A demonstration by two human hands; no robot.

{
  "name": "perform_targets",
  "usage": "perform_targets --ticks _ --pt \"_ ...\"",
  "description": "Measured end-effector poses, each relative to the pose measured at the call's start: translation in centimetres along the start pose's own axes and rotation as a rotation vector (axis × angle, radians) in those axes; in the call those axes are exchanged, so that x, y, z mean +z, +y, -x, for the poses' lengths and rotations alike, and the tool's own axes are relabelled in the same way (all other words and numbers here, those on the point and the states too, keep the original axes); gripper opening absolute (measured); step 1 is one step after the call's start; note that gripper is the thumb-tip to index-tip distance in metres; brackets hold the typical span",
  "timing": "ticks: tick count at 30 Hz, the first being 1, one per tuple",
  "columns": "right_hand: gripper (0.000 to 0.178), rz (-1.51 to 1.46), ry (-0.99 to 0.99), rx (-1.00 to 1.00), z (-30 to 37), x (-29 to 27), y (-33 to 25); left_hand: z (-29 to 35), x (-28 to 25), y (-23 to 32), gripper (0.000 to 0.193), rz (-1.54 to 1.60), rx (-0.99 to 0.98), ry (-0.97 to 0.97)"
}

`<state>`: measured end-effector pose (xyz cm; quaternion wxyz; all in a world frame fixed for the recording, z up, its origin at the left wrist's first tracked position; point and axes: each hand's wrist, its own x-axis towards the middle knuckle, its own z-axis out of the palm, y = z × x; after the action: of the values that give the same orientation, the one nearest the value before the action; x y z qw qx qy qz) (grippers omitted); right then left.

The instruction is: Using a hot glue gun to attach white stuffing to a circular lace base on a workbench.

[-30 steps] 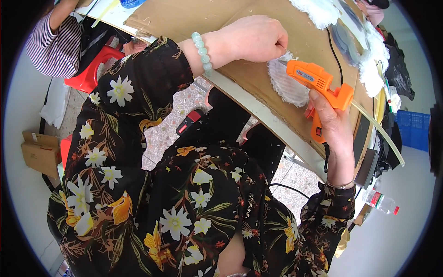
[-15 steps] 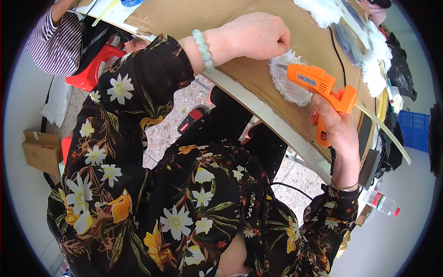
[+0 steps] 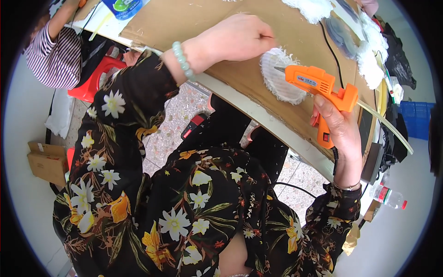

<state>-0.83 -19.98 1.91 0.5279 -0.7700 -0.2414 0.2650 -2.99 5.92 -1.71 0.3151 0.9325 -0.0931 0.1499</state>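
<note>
My right hand (image 3: 341, 127) is wrapped round the handle of an orange hot glue gun (image 3: 318, 82), thumb along its back. A pale glue stick (image 3: 390, 127) sticks out of its rear. The metal nozzle points left over a white, ribbed oval of fabric with a frayed edge (image 3: 281, 83), lying on the cardboard. Just beyond the oval, my left hand (image 3: 242, 39) hovers with its fingers closed and curled under; whatever they pinch, if anything, is hidden. Pale green beads (image 3: 181, 57) circle the left wrist.
Brown cardboard (image 3: 184, 21) covers the table. White fluffy pieces (image 3: 311, 8) and clear plastic (image 3: 342, 39) lie at the far right, near a black cable (image 3: 334, 55). A blue package (image 3: 122, 8) stands far left. Another person's striped sleeve (image 3: 54, 57) shows beside a red stool (image 3: 94, 81).
My left hand has drawn back to the left, away from the fabric oval. The glue gun stays almost in place over it. More of the blue package shows, as the view has shifted slightly.
</note>
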Motion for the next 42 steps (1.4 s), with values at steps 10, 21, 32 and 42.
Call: perform_targets --ticks 10,21,32,42 --pt "0.034 -0.11 0.04 -0.012 0.4 -1.1 1.4 2.1 0.6 0.3 0.024 -0.106 0.272 0.093" --pt "0.027 -0.14 0.008 0.009 0.7 -0.4 0.7 1.5 0.3 0.3 0.019 -0.016 0.227 0.038" --pt "0.024 -0.128 -0.04 -0.044 -0.3 0.6 0.3 1.3 -0.2 0.4 0.013 -0.074 0.218 0.043" --pt "0.023 -0.08 -0.006 -0.028 -1.2 0.8 0.8 2.0 -0.1 0.1 0.021 -0.11 0.192 0.023"
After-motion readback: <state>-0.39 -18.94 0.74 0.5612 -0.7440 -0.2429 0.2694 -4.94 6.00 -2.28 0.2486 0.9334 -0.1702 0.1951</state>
